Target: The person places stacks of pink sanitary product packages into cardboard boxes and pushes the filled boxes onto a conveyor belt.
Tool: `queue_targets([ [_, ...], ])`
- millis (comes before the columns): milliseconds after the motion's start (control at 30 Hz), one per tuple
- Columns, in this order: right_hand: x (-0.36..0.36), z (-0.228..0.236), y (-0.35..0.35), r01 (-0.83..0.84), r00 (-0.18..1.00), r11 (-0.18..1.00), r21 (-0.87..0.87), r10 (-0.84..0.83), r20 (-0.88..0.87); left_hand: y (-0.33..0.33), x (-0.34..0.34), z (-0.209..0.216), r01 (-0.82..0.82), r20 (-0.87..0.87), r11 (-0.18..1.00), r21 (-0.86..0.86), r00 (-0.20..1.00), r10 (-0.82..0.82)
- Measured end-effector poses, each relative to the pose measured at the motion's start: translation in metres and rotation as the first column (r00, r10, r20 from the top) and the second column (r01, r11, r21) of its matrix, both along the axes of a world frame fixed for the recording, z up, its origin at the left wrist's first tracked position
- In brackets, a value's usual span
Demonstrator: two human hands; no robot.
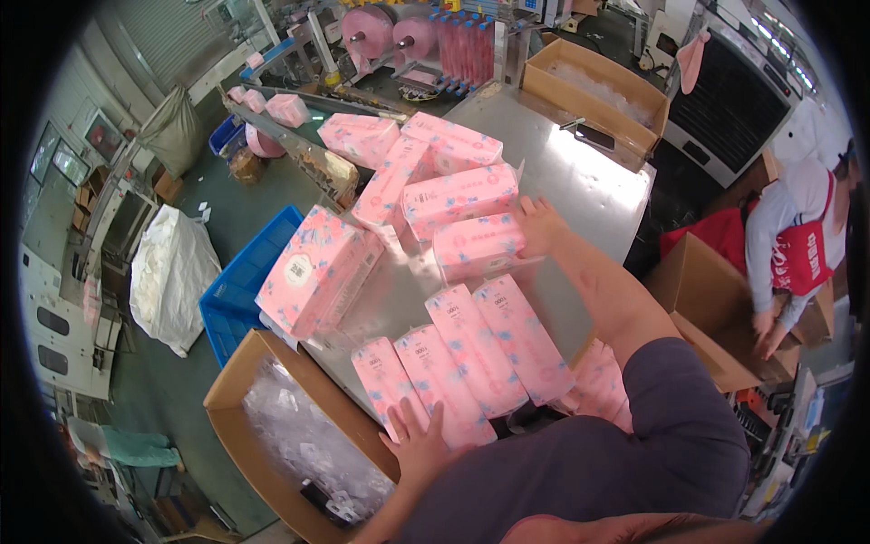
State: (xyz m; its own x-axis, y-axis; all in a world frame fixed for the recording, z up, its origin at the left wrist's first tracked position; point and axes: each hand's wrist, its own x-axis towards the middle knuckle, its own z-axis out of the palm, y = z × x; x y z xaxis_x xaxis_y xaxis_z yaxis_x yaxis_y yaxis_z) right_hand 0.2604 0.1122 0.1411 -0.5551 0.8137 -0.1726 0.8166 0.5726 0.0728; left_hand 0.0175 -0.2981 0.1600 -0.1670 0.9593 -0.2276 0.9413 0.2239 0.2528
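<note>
Pink flower-printed tissue packs lie on the metal table [580, 181]. My left hand [421, 449] rests with its fingers spread on the lower part of the leftmost tissue pack [382, 372], in a slanting row near my body. Beside it in that row are several more packs, among them a longer tissue pack [476, 349]. Further off, my right hand [541, 227] touches the right end of another tissue pack [476, 245], its fingers stretched out. Beyond that pack lie several loose ones, some overlapping. A larger pink bundle [317, 272] sits at the table's left edge.
An open carton [231, 394] of clear plastic bags stands at the near left, beside a blue crate [213, 304]. Another carton [589, 109] is at the far right. A conveyor [299, 150] runs in from the far left. A person in a red apron [802, 245] bends over a carton [693, 299] at right.
</note>
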Motion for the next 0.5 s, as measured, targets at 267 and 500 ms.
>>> queue_targets([
  [267,0.089,-0.008,-0.152,0.332,0.937,0.911,-0.244,-0.347,-0.023,0.038,-0.015,-0.021,0.044,-0.013,0.996,0.075,0.999,-0.043],
  [500,0.148,-0.088,-0.183,-0.034,0.366,0.708,-0.706,-0.648,-0.668,0.077,-0.109,-0.108,-0.429,0.896,0.811,-0.398,-0.372,0.243],
])
